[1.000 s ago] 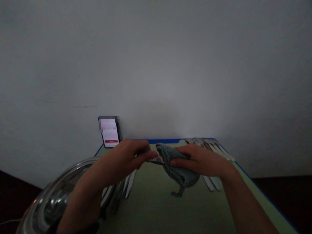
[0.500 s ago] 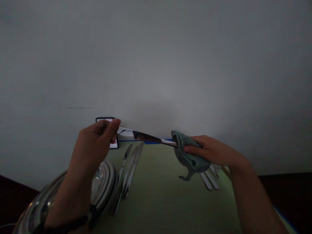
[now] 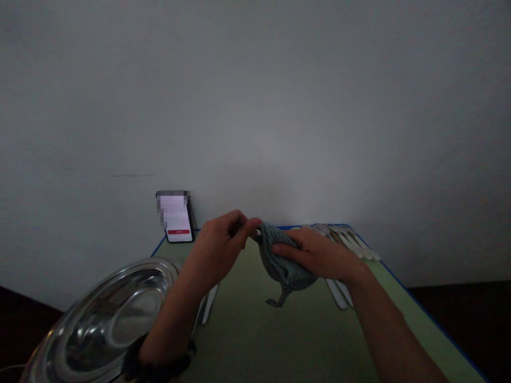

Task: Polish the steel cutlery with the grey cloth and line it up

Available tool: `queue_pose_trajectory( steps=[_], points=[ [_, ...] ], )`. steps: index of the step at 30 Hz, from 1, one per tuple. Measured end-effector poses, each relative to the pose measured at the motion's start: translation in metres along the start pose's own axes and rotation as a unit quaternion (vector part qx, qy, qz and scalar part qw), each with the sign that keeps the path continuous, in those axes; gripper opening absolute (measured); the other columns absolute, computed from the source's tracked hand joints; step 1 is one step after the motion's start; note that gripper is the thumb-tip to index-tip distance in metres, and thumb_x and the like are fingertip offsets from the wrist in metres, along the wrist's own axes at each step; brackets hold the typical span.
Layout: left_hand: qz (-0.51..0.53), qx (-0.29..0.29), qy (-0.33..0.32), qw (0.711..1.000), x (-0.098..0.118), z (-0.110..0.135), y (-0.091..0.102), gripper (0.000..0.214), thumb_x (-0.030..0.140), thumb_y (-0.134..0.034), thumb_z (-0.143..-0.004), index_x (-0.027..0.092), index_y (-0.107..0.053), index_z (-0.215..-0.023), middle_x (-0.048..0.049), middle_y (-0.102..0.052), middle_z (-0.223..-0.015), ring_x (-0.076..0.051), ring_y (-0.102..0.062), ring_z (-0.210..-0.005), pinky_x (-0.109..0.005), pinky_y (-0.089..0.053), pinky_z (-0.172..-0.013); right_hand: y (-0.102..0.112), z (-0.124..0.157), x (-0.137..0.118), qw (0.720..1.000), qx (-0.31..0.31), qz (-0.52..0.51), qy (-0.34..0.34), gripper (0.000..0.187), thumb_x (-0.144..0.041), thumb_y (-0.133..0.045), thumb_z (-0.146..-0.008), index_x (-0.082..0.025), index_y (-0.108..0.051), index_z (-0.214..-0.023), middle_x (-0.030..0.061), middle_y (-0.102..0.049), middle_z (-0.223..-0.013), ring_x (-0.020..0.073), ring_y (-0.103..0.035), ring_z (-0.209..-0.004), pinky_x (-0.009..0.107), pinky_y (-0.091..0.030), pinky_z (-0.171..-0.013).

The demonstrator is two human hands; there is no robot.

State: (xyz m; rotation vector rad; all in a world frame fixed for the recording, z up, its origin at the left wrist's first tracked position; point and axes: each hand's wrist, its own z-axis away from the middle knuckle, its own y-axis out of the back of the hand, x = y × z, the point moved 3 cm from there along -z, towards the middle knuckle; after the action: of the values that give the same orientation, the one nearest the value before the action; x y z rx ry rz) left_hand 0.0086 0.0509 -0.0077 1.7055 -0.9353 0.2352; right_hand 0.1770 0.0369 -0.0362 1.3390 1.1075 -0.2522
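My left hand (image 3: 223, 249) is closed in a pinch at the edge of a grey-green knitted cloth (image 3: 283, 265). It grips the end of a table knife whose length is hidden inside the cloth. My right hand (image 3: 317, 254) is wrapped round the cloth from the right, fingers pressed over it, with a corner of the cloth hanging down. Both hands hover just above the green table (image 3: 255, 330), close together near its far middle.
A shiny steel bowl (image 3: 104, 324) sits at the near left. Knives (image 3: 209, 303) lie beside it, partly behind my left arm. More cutlery (image 3: 347, 242) lies at the far right. A lit phone (image 3: 178, 218) leans on the wall. The table has a blue edge (image 3: 419, 314).
Half a second ago my left hand had drawn the knife out to the left, its blade bare. Now the hands are together again and the blade is back inside the cloth.
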Motion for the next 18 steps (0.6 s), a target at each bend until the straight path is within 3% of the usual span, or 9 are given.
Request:
queue_pose_trajectory(
  steps=[2, 4, 6, 8, 10, 13, 15, 18],
  points=[
    [-0.004, 0.033, 0.017, 0.999, -0.005, -0.001, 0.002, 0.034, 0.046, -0.041, -0.085, 0.017, -0.059, -0.082, 0.0002, -0.061, -0.065, -0.014, -0.054, -0.057, -0.024, -0.038, -0.054, 0.004, -0.003, 0.004, 0.994, 0.091, -0.062, -0.007, 0.027, -0.041, -0.049, -0.082, -0.018, -0.059, -0.076, 0.0006, -0.063, -0.076, 0.013, -0.054, -0.067, 0.024, -0.04, -0.062],
    [-0.001, 0.032, 0.037, 0.999, -0.011, -0.002, 0.002, 0.035, 0.042, -0.034, -0.089, 0.016, -0.057, -0.089, -0.002, -0.063, -0.072, -0.015, -0.056, -0.062, -0.025, -0.04, -0.057, 0.01, -0.006, 0.011, 0.958, 0.224, -0.18, -0.018, 0.027, -0.043, -0.051, -0.079, -0.018, -0.059, -0.076, -0.0005, -0.062, -0.072, 0.012, -0.054, -0.064, 0.023, -0.042, -0.06],
    [0.01, -0.032, 0.039, 0.999, -0.015, -0.001, -0.003, 0.037, 0.038, -0.028, -0.091, 0.016, -0.057, -0.087, -0.0026, -0.064, -0.075, -0.015, -0.057, -0.062, -0.027, -0.042, -0.06, 0.014, -0.009, 0.018, 0.878, 0.346, -0.33, -0.019, 0.027, -0.044, -0.053, -0.077, -0.018, -0.057, -0.077, -0.0024, -0.06, -0.065, 0.0104, -0.053, -0.056, 0.023, -0.043, -0.055],
    [0.019, -0.134, 0.018, 0.991, -0.014, 0.003, -0.014, 0.039, 0.038, -0.026, -0.092, 0.018, -0.059, -0.084, -0.0026, -0.065, -0.079, -0.016, -0.059, -0.067, -0.028, -0.043, -0.064, 0.013, -0.012, 0.024, 0.786, 0.419, -0.456, -0.006, 0.023, -0.04, -0.055, -0.076, -0.018, -0.057, -0.077, -0.0039, -0.059, -0.061, 0.0092, -0.052, -0.05, 0.023, -0.045, -0.051],
    [0.02, -0.228, -0.009, 0.974, -0.008, 0.009, -0.026, 0.041, 0.042, -0.026, -0.092, 0.019, -0.06, -0.084, -0.0021, -0.066, -0.082, -0.017, -0.059, -0.075, -0.028, -0.043, -0.069, 0.01, -0.017, 0.026, 0.711, 0.45, -0.54, 0.003, 0.014, -0.031, -0.056, -0.076, -0.017, -0.057, -0.076, -0.0045, -0.06, -0.06, 0.008, -0.052, -0.047, 0.022, -0.046, -0.05],
    [0.037, -0.308, -0.038, 0.95, 0.004, 0.017, -0.04, 0.036, 0.04, -0.029, -0.092, 0.02, -0.058, -0.087, -0.0014, -0.066, -0.085, -0.016, -0.06, -0.078, -0.027, -0.043, -0.07, 0.004, -0.022, 0.029, 0.634, 0.47, -0.614, -0.02, 0.008, -0.019, -0.052, -0.077, -0.016, -0.058, -0.073, -0.0045, -0.062, -0.061, 0.0067, -0.055, -0.049, 0.02, -0.049, -0.054],
    [0.053, -0.328, -0.044, 0.942, 0.008, 0.02, -0.044, 0.031, 0.034, -0.028, -0.092, 0.019, -0.055, -0.088, -0.0001, -0.066, -0.078, -0.014, -0.06, -0.074, -0.025, -0.043, -0.068, 0.003, -0.024, 0.031, 0.617, 0.465, -0.633, -0.044, 0.014, -0.017, -0.047, -0.079, -0.016, -0.059, -0.072, -0.0039, -0.062, -0.059, 0.0068, -0.055, -0.049, 0.019, -0.05, -0.055],
    [0.035, -0.329, -0.029, 0.943, 0.005, 0.019, -0.034, 0.028, 0.03, -0.027, -0.092, 0.019, -0.053, -0.088, 0.0039, -0.056, -0.061, -0.012, -0.054, -0.058, -0.022, -0.041, -0.058, 0.011, -0.023, 0.035, 0.625, 0.462, -0.628, -0.037, 0.017, -0.016, -0.045, -0.08, -0.016, -0.061, -0.072, -0.003, -0.063, -0.06, 0.0078, -0.058, -0.054, 0.019, -0.051, -0.061]
  ],
)
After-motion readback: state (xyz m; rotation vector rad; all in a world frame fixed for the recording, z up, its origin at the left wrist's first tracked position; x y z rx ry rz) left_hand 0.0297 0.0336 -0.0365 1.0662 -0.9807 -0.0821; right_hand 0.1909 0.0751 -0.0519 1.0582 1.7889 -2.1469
